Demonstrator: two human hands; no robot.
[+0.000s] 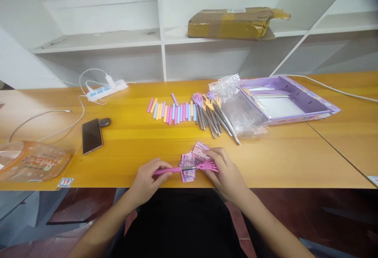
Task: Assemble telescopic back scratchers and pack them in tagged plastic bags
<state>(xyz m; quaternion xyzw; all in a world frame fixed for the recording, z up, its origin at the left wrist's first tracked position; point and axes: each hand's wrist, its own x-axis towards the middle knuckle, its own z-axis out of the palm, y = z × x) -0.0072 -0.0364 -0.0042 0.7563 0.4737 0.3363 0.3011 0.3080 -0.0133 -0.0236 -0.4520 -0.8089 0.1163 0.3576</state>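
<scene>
My left hand (149, 179) is closed around the pink handle of a back scratcher (189, 168), which lies level across my front. Its short metal shaft points right and ends in a pink hand-shaped claw. The claw reaches in front of my right hand (226, 171), whose fingertips pinch the edge of a small pink printed card (200, 151). Whether the right hand also touches the claw is hard to see. Beneath the scratcher, a fanned pile of similar cards (188, 175) rests on the table.
Coloured handles (173, 113) form a row beside metal scratcher rods (211, 116) with claws. Clear plastic bags (240, 110) lie against a purple box (304, 114). Leftward are a phone (92, 137), power strip (108, 90) and orange package (35, 161). A taped carton (227, 24) sits on the shelf.
</scene>
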